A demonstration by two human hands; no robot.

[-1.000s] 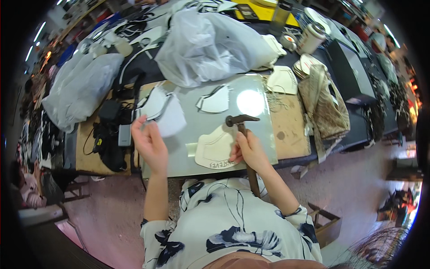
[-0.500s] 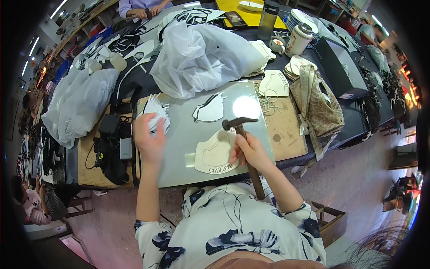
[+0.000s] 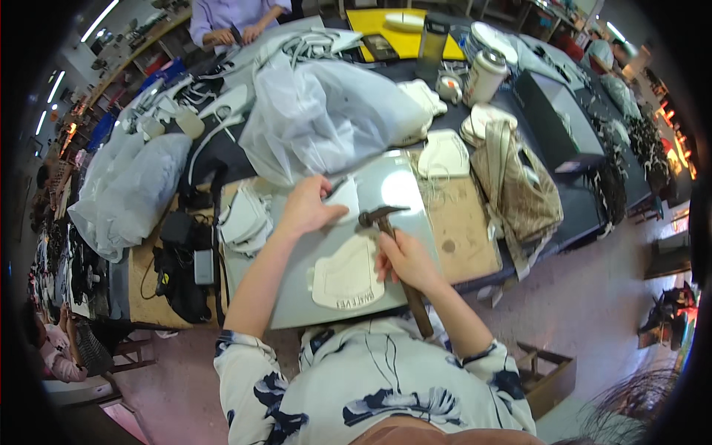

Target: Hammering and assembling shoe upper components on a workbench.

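My right hand is wrapped round the wooden handle of a hammer, its dark metal head raised above a grey board. My left hand reaches over that board, thumb and fingers apart at the left edge of a small white cut piece with a dark edge. Whether the fingers press on that piece is hard to tell. Partly behind my right hand, a cream card template with handwriting and an inner outline lies on the board. A stack of white cut pieces is left of my left forearm.
A big translucent plastic bag lies beyond the board, another bag to the left. At right are a brown fabric bag, a black box and a can. Across the table, a person in a lilac top works.
My left hand has moved right and away from me, from the stack to the small white piece. My right hand still grips the hammer. The view has shifted slightly.
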